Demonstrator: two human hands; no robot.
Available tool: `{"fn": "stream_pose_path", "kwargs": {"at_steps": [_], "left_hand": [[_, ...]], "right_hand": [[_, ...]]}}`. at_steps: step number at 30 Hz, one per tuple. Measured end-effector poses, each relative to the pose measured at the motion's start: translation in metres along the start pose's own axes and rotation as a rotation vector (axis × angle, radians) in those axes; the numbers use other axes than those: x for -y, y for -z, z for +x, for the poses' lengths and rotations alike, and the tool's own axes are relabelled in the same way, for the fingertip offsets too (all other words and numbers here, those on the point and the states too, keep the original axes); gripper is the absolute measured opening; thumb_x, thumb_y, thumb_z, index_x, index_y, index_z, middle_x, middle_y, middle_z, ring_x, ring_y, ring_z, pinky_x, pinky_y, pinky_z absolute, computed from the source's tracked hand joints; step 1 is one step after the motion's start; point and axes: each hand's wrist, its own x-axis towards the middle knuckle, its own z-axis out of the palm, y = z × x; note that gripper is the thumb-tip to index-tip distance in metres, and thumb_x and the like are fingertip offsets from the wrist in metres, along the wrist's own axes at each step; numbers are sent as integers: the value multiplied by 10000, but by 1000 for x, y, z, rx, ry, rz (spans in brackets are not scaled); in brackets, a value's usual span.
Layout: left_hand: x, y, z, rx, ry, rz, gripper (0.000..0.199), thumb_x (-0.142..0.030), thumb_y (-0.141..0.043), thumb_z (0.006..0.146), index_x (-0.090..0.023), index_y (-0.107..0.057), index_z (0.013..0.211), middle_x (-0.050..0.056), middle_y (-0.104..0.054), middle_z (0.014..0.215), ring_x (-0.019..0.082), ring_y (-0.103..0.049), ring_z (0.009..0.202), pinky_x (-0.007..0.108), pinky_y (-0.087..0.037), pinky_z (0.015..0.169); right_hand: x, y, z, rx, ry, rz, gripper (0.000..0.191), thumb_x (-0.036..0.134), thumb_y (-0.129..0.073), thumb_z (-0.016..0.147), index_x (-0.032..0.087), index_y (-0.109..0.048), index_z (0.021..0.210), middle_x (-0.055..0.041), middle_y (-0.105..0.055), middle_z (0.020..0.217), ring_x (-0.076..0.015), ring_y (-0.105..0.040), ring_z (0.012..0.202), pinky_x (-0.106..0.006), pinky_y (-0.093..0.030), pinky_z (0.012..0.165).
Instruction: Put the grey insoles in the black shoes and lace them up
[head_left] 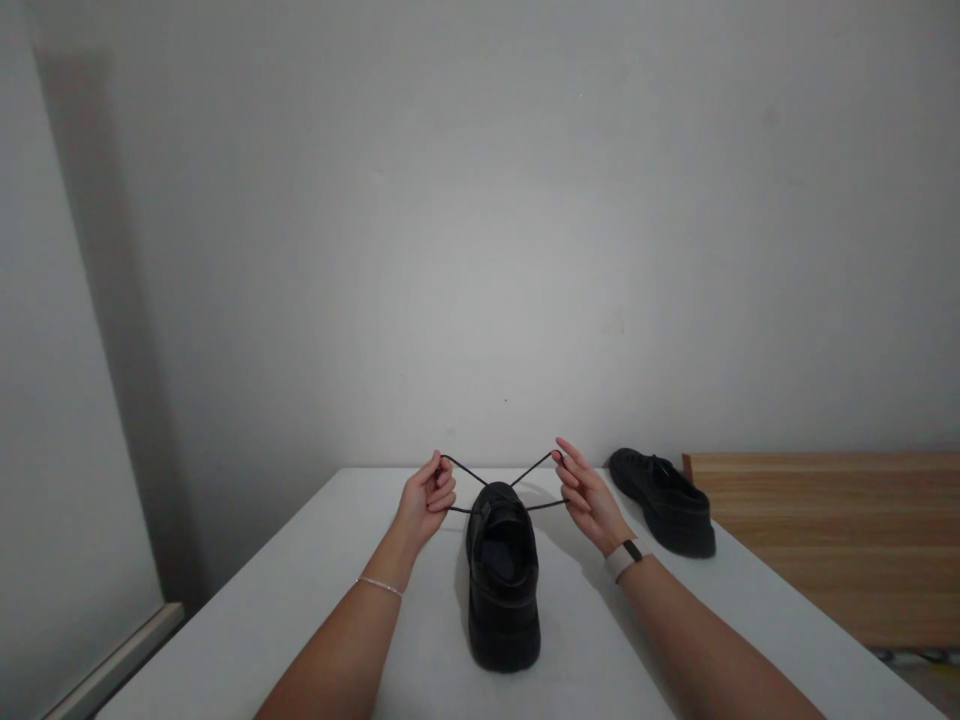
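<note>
A black shoe [504,600] stands upright on the white table, its heel toward me and its toe toward the wall. Thin black shoelaces [466,470] stretch out from its front to both sides. My left hand [427,500] is closed on the lace at the left, with one strand above and another below the fingers. On the right, my right hand [589,497] grips lace strands in the same way, its index finger raised. Both hands are a little above the tabletop, apart from the shoe body. The lacing itself is partly hidden by the shoe's collar.
A second black shoe [664,500] rests at the table's right edge, near my right hand. Beyond that edge is a wood-grain panel [817,540]. The white table [300,590] reaches to a grey wall [480,250] at the back.
</note>
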Motion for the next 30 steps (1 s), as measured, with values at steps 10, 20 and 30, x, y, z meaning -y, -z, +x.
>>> {"fn": "stream_pose_path", "kwargs": {"at_steps": [10, 20, 30], "left_hand": [[-12, 2, -4, 8, -9, -204, 292, -259, -394, 962, -80, -591, 842, -42, -369, 595, 10, -270, 348, 98, -207, 254], [-5, -1, 1, -97, -184, -133, 167, -247, -591, 865, -140, -619, 739, 39, -616, 751, 118, -587, 688, 246, -525, 629], [-3, -5, -4, -110, -22, -122, 246, -277, -537, 913, -156, -634, 722, 37, -687, 810, 118, -664, 714, 146, -507, 428]], "right_hand": [[11, 2, -2, 33, -44, 77, 284, 147, -613, 807, 188, -635, 1087, -34, -631, 890, -32, -296, 421, -70, -259, 228], [16, 2, -4, 43, 11, -54, 87, 268, -660, 778, 187, -662, 808, 10, -495, 659, -77, -333, 480, -194, -299, 357], [-3, -2, -6, 204, -124, -400, 246, 395, -663, 796, 160, -676, 871, 89, -335, 463, -42, -205, 408, -188, -166, 391]]}}
